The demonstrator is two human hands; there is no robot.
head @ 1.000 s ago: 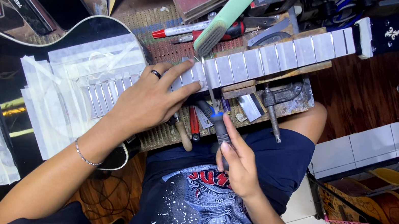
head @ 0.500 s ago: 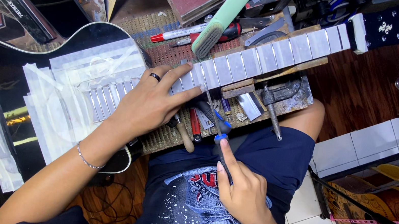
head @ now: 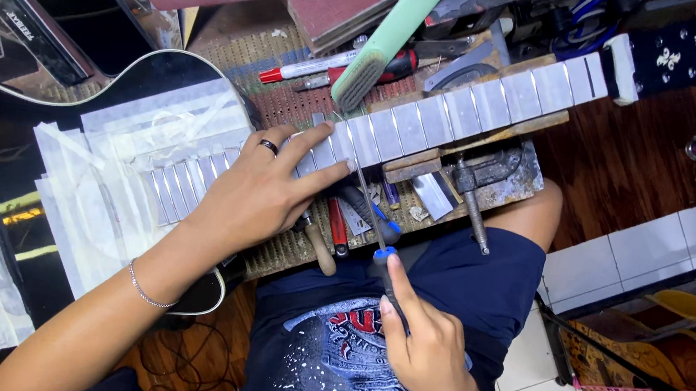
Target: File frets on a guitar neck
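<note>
L hand (head: 263, 193) lies flat on the tape-masked guitar neck (head: 457, 116); R hand (head: 426, 349) grips a blue-capped thin tool (head: 375, 226) at a near fret; far frets look untouched.

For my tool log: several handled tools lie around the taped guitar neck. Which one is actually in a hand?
The blue-capped, dark-handled tool, gripped by the right hand with its thin shaft toward the neck. The green brush and wooden-handled tool lie unheld.

We see the guitar neck (head: 466, 113), its fretboard masked in pale tape strips, lying on a slant from mid-frame up to the dark headstock at upper right, and a slim tool (head: 378, 235) with a blue-capped dark handle slanting toward its lower edge.
</note>
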